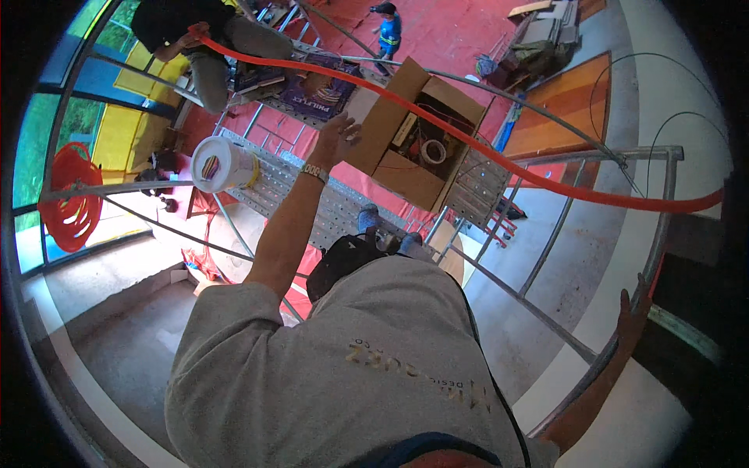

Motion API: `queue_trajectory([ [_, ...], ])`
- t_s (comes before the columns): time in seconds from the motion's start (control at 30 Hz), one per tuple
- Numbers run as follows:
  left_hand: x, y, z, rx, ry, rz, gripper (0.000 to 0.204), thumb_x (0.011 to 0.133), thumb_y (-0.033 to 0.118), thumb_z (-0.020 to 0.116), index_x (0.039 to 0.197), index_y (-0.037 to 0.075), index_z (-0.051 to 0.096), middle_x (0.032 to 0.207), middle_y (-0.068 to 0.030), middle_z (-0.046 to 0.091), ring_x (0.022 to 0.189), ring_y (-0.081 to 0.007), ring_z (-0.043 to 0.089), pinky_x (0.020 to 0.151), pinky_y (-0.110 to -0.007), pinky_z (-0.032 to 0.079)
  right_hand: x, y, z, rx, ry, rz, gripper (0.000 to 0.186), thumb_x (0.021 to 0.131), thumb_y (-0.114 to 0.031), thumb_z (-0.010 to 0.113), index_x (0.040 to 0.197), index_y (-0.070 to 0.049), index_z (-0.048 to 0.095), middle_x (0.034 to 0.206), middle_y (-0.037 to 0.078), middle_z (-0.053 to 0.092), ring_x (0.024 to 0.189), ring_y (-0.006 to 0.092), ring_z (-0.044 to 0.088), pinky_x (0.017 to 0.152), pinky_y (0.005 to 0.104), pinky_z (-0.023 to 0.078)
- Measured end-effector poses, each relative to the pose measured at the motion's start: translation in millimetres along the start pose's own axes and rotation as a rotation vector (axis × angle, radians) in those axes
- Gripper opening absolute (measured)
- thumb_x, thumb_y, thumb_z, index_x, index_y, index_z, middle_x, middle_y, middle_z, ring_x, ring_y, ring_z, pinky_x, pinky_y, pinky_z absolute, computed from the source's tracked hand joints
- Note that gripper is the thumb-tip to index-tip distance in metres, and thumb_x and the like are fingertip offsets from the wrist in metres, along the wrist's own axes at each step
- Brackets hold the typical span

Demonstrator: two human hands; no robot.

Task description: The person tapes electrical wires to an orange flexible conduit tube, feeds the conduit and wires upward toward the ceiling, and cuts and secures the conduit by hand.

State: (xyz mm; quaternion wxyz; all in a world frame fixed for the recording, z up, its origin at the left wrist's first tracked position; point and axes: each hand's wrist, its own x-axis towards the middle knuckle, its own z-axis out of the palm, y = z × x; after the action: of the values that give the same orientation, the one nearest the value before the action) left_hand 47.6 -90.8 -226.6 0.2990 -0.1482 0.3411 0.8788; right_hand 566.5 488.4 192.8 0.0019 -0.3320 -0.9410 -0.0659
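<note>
My left hand (337,140), with a beaded bracelet at the wrist, reaches forward over the metal platform, fingers apart and holding nothing. It is nearest to the open cardboard box (382,140) and below the orange flexible conduit (374,90). That conduit arcs across the view from a co-worker's hand (195,35) at the upper left to the far right edge. My right hand (630,312) is raised at the right, beside the curved metal rail (601,363); its fingers look stretched out, and whether it touches the rail is unclear. Inside the box lie a white roll (433,151) and wires.
A white bucket (222,165) stands on the perforated scaffold platform (335,214). Beyond it lies a purple package (320,90), near the crouching co-worker. Scaffold pipes (546,234) surround me. An orange coil (70,199) hangs at left; another person (388,33) is on the red-covered floor below.
</note>
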Motion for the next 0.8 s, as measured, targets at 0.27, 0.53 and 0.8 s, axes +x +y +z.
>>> queue_trajectory([
  [0.27,91,1,45,-0.155,-0.063,-0.198,0.059,0.092,0.036,0.075,0.139,0.014,0.047,0.137,-0.0117,0.042,0.123,-0.0369,0.051,0.105,-0.058,0.044,9,-15,-10,0.146,-0.019,0.089,0.050,0.103,-0.029,0.061,0.150,-0.017,0.050,0.155,0.012,0.050,0.148,0.0365,0.037,0.124,0.0558,0.023],
  [0.53,118,39,95,-0.151,-0.243,0.043,0.048,0.094,0.024,0.072,0.137,0.016,0.054,0.135,-0.0087,0.056,0.124,-0.0358,0.055,0.104,-0.062,0.044,8,1,3,0.083,-0.017,0.025,0.049,0.103,-0.026,0.062,0.149,-0.017,0.050,0.153,0.011,0.051,0.145,0.0357,0.041,0.124,0.0533,0.025],
  [0.8,124,90,164,-0.217,-0.321,0.050,0.025,0.103,0.028,0.062,0.119,0.008,0.061,0.123,-0.0130,0.062,0.126,-0.0330,0.057,0.113,-0.061,0.043,6,-1,-5,0.019,-0.020,0.049,0.047,0.104,-0.028,0.060,0.148,-0.017,0.052,0.150,0.011,0.054,0.142,0.0353,0.042,0.123,0.0538,0.025],
])
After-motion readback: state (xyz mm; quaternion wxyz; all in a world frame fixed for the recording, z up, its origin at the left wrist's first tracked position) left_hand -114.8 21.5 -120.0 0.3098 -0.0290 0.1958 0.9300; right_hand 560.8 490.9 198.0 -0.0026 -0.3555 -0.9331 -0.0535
